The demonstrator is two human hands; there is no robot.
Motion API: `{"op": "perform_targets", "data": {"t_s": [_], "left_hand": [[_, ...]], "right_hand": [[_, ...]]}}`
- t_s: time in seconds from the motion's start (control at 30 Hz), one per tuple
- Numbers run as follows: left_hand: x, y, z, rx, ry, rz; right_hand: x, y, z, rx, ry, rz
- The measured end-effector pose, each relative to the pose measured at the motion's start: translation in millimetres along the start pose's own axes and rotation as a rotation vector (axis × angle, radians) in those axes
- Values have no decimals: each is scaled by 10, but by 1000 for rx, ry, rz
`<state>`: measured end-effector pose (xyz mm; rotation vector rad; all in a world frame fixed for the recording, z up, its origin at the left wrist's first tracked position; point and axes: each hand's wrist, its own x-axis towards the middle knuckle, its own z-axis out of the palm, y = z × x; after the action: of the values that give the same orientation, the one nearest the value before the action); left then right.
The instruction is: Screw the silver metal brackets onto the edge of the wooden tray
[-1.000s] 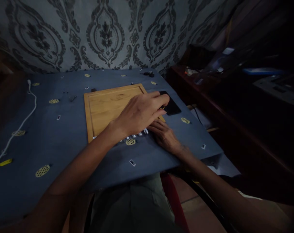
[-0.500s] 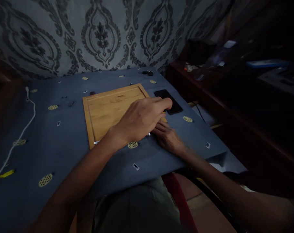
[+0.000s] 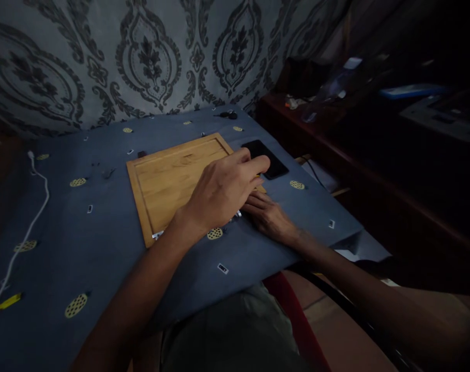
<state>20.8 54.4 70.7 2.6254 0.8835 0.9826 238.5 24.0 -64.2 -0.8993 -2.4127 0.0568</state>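
Observation:
A framed wooden panel (image 3: 172,175) lies flat on the cloth-covered table, with a small metal fitting (image 3: 157,235) at its near left corner and another shiny metal piece (image 3: 238,213) beside my hands. Over the panel's near right part, my left hand (image 3: 227,186) is closed with its fingers curled. A small yellow bit shows between those fingers, but the thing itself is hidden. My right hand (image 3: 268,214) rests low at the near right corner, fingers together and bent inward under my left hand. Its fingertips are hidden, so what they pinch cannot be made out.
A black phone (image 3: 268,157) lies just right of the panel. Dark keys (image 3: 227,114) sit near the table's far edge. A white cable (image 3: 39,206) runs down the left side, close to a yellow strip (image 3: 6,302). A dark red cabinet (image 3: 297,124) stands at right.
The view has shifted slightly, moving the table leftward in the picture. My left hand's knuckles have lifted and turned a little over the same spot. My right hand stays at the corner.

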Motion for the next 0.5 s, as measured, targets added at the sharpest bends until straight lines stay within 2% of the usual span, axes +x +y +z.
{"op": "perform_targets", "data": {"t_s": [0.23,0.5], "left_hand": [[97,4,-65,-89,-109,-31],[4,-108,63,-125,64,99]], "right_hand": [[8,7,3,8,14,-6],[-13,12,15,10,-1,33]]}}
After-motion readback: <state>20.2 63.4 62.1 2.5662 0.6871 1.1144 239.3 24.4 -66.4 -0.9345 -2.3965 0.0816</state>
